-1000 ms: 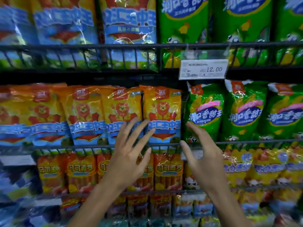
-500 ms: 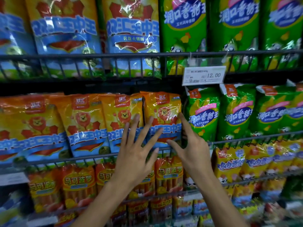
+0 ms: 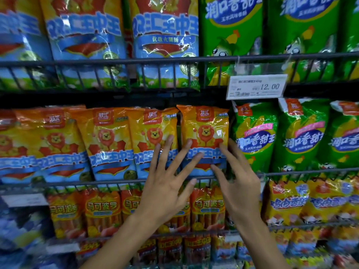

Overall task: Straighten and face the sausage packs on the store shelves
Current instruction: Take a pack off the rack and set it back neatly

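Note:
A row of orange lion sausage packs stands on the middle wire shelf (image 3: 116, 182). The rightmost orange pack (image 3: 204, 133) stands upright with its face to me. My left hand (image 3: 167, 183) is spread in front of it, fingers straight, tips over the blue band of that pack and of the neighbouring pack (image 3: 153, 136). My right hand (image 3: 235, 177) reaches to the pack's right edge, thumb on its lower front, fingers along its side next to a green pack (image 3: 254, 136).
Green corn sausage packs fill the right of the middle and top shelves. Blue and yellow packs stand on the top shelf (image 3: 174, 61). A price tag (image 3: 256, 86) reading 12.00 hangs from the top rail. Red and orange packs (image 3: 101, 212) fill the lower shelves.
Both hands moved up and forward to the rightmost orange pack. The right hand went from the air below the rail to the pack's right edge. The view came closer.

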`<control>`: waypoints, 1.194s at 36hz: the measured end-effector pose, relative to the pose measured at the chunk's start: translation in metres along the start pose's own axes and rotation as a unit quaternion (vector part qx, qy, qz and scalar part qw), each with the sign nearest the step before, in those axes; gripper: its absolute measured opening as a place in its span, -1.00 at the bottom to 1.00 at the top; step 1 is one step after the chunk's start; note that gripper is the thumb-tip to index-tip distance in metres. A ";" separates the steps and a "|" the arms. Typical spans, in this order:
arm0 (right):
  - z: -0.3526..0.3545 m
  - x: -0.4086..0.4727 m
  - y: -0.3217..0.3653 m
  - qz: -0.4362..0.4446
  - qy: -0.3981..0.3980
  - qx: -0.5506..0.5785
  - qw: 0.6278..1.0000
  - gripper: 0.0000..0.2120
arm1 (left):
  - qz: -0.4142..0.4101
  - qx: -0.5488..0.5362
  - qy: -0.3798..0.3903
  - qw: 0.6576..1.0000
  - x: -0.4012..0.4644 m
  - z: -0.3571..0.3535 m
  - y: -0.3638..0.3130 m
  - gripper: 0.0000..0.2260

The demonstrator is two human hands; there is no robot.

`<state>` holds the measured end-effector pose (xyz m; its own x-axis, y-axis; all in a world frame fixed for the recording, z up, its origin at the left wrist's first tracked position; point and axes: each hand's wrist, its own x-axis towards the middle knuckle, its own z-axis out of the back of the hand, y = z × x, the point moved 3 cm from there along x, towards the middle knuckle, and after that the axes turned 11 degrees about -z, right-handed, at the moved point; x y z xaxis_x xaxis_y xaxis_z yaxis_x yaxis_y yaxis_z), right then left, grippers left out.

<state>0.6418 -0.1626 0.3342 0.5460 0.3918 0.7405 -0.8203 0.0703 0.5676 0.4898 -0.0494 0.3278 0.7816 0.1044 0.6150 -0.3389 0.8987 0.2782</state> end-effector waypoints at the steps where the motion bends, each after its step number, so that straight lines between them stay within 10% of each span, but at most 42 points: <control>1: -0.003 -0.004 0.002 0.038 -0.006 0.010 0.999 -0.46 | -0.002 0.000 0.001 1.000 -0.001 0.000 0.001 -0.45; 24: -0.024 -0.027 0.020 0.053 0.094 0.087 0.990 -0.45 | 0.080 -0.040 0.004 0.996 -0.061 0.032 0.046 -0.49; 43: -0.073 -0.050 0.104 -0.098 0.131 -0.069 0.984 -0.30 | -0.114 -0.018 0.037 0.993 -0.074 0.033 0.098 -0.44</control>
<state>0.5170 -0.1078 0.3294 0.6477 0.5807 0.4933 -0.7291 0.2845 0.6225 0.3814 0.0165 0.3341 0.8724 -0.0747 0.4831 -0.1306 0.9168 0.3775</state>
